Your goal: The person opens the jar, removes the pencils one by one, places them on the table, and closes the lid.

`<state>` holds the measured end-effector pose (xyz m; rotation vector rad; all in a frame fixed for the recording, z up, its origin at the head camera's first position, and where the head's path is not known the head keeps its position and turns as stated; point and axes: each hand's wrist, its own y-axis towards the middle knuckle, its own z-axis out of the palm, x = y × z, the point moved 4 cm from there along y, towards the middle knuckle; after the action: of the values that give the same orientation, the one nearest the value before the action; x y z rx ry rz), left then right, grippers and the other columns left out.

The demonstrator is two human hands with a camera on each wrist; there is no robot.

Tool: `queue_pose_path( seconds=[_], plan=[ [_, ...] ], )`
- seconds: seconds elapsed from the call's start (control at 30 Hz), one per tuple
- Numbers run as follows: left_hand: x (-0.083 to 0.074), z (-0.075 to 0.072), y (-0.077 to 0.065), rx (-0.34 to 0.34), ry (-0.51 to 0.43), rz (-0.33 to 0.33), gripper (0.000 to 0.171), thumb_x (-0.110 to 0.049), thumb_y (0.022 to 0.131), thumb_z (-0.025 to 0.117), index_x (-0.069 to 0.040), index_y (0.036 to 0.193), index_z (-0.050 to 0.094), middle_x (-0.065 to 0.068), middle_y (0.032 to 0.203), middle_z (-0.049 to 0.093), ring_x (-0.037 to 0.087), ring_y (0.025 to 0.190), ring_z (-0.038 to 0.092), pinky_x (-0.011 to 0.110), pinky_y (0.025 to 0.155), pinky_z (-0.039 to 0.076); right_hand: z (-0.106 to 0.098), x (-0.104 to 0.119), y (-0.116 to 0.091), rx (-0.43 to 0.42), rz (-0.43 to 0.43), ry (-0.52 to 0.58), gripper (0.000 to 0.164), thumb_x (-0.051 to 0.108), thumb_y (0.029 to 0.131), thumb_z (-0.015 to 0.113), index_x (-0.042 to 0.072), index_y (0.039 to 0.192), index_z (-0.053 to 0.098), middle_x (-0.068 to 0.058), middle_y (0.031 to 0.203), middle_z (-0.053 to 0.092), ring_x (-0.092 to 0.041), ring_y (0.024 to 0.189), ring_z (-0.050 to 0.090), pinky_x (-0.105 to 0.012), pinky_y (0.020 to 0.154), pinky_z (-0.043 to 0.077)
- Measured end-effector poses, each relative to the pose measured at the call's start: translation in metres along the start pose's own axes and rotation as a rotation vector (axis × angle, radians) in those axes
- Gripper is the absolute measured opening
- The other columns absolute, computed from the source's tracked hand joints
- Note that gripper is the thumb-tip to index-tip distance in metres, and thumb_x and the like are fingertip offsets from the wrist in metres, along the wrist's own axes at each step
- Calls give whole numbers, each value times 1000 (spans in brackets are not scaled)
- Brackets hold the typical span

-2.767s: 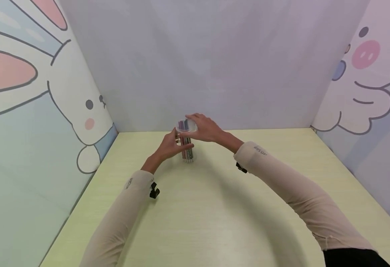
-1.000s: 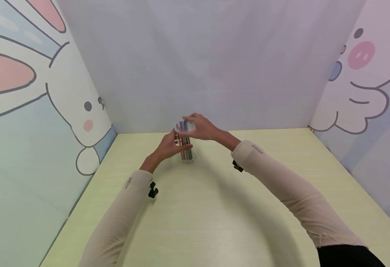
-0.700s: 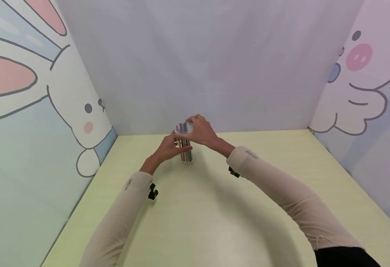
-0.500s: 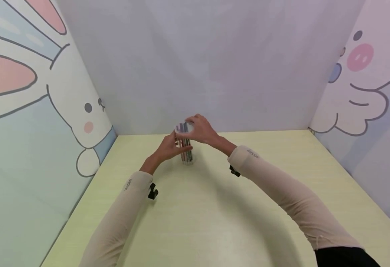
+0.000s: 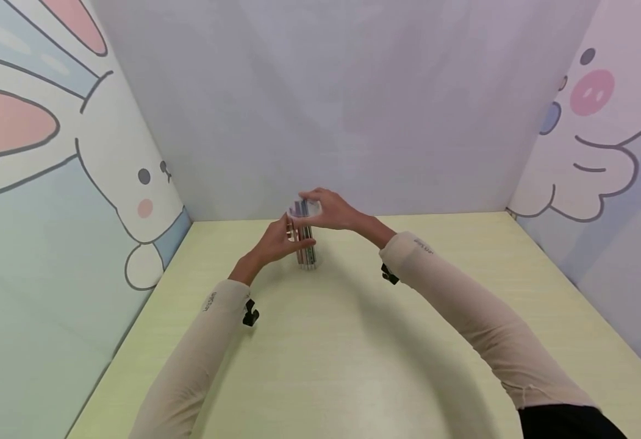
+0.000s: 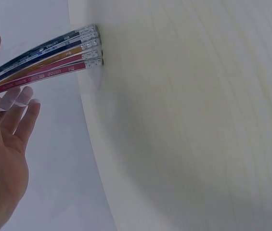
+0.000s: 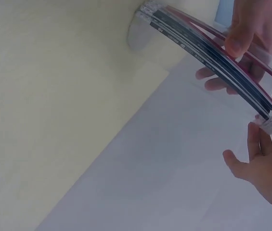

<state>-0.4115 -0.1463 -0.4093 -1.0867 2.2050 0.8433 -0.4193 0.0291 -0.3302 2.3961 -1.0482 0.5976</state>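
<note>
A clear plastic jar (image 5: 307, 259) of pencils stands upright near the back edge of the table. My left hand (image 5: 274, 242) holds it round the body, thumb across the front. Its fingers show through the clear wall in the right wrist view. Over the top, my right hand (image 5: 335, 210) spans the round clear lid (image 5: 311, 208) with thumb and fingers. In the right wrist view those fingertips touch the rim, while the thumb appears apart from it. Dark, orange and red pencils (image 6: 54, 60) with printed sides lie lengthwise inside the jar, their ends at its base.
The pale wooden table (image 5: 320, 353) extends forward from the jar. A plain grey-white backdrop (image 5: 342, 110) rises close behind it. Side panels carry a cartoon rabbit (image 5: 128, 201) on the left and a pink-nosed figure (image 5: 594, 146) on the right.
Over the last second my right hand turned at the lid, its wrist swinging toward the left and then back to the right. My left hand and the jar stay in place.
</note>
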Motion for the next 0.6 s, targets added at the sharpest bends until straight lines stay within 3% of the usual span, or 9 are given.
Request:
queue_pose_path(
  seconds=[0.13,0.3,0.43,0.6],
  plan=[
    [0,0,0,0,24,-14,82,-44,92,80,-16,156,36,6,140,61,26,122,62,49,93,57,4,2,-3,-69,53,-38,86,55,90,75,12,158,44,-14,153,47,-30,131,50,-47,101,51],
    [0,0,-1,-11,56,-29,80,-44,92,80,-16,154,38,6,130,62,24,108,62,45,85,57,7,4,-5,-148,88,-76,81,58,89,75,8,150,53,-14,148,48,-29,132,49,-50,107,48],
    [0,0,-1,-14,66,-21,79,-42,93,80,-16,154,38,6,124,63,23,102,60,42,81,55,8,2,-3,-142,58,-77,76,54,92,75,7,149,55,-15,147,51,-30,133,50,-49,109,47],
    [0,-1,-1,-9,42,-20,78,-40,93,80,-17,154,38,10,135,62,27,117,64,48,93,57,7,2,0,-101,11,-54,73,48,96,73,9,154,50,-15,154,49,-31,142,45,-52,114,42]
  ],
)
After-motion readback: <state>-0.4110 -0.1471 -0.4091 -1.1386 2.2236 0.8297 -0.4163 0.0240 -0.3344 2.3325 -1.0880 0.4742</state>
